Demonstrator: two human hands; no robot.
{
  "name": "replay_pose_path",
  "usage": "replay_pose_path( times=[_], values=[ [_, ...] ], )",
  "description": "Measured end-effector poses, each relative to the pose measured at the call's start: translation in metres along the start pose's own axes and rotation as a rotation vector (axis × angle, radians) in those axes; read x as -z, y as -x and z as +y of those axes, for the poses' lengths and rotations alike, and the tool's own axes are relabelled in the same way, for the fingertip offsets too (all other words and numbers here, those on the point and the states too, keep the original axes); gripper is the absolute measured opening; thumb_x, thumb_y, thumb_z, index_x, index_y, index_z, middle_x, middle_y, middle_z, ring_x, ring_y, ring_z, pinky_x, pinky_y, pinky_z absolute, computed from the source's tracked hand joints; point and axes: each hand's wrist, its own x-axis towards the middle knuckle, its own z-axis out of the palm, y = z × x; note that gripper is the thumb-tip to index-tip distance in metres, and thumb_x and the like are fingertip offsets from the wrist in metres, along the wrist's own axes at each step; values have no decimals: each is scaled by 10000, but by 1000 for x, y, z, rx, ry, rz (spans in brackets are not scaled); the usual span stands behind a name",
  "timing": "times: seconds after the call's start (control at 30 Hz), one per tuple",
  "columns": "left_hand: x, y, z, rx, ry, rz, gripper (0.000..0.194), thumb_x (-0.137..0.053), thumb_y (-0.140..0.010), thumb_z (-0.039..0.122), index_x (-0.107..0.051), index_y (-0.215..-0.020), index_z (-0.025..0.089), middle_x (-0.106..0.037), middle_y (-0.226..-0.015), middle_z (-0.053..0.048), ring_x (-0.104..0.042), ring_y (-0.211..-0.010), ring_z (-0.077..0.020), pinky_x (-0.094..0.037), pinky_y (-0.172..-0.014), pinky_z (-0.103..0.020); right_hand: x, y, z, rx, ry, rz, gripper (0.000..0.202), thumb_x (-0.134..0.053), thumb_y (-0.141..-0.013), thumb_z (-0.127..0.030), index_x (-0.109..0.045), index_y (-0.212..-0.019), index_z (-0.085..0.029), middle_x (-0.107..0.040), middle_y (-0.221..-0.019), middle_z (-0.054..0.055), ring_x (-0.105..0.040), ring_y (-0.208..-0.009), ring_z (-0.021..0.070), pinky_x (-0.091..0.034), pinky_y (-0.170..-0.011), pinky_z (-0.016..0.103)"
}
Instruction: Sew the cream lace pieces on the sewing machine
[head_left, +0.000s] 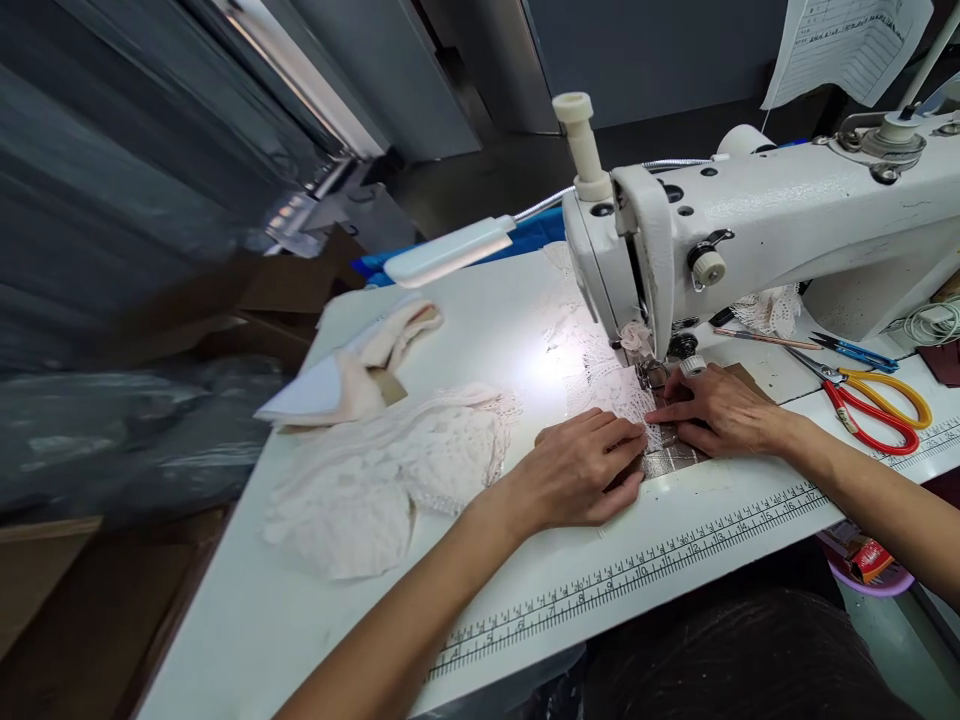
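White lace fabric [611, 385] lies on the sewing machine bed, its edge under the presser foot [651, 376]. My left hand [585, 465] is closed on the near edge of the lace, fingers bent and pressed together, fingertips partly hidden. Just right of the foot, my right hand [716, 408] bears down with its index finger stretched toward the lace and its thumb apart. Beneath it shows a brown, grid-marked strip [667, 460]. The white sewing machine [750, 220] stands over both hands, and its needle is too small to make out.
More lace pieces [375, 490] and folded pale fabric [337, 390] lie at left. A lamp [450, 250] lights the bed. Red-and-yellow scissors [874, 400] and blue thread snips [855, 352] lie right. A printed ruler [637, 575] runs along the table's front edge.
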Motion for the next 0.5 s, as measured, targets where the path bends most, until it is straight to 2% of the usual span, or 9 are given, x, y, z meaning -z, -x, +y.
replay_pose_path(
  times=[0.17,0.5],
  values=[
    [0,-2,-9,16,119,19,237,-526,-878,275,-693,-980,142,-723,-949,-83,-675,-773,-206,-582,-679,-364,1,0,-3,-46,1,-19,334,-534,-912,-201,-734,-1167,-282,-605,-1125,111,-552,-957,234,-470,-847,430],
    [-4,3,-4,85,62,10,281,-522,-878,279,-667,-1064,127,-703,-1054,-112,-639,-820,-222,-532,-782,-422,-3,-2,-5,-80,64,-11,345,-482,-948,-226,-693,-1219,-253,-601,-1084,123,-566,-899,224,-496,-785,388]
  ],
)
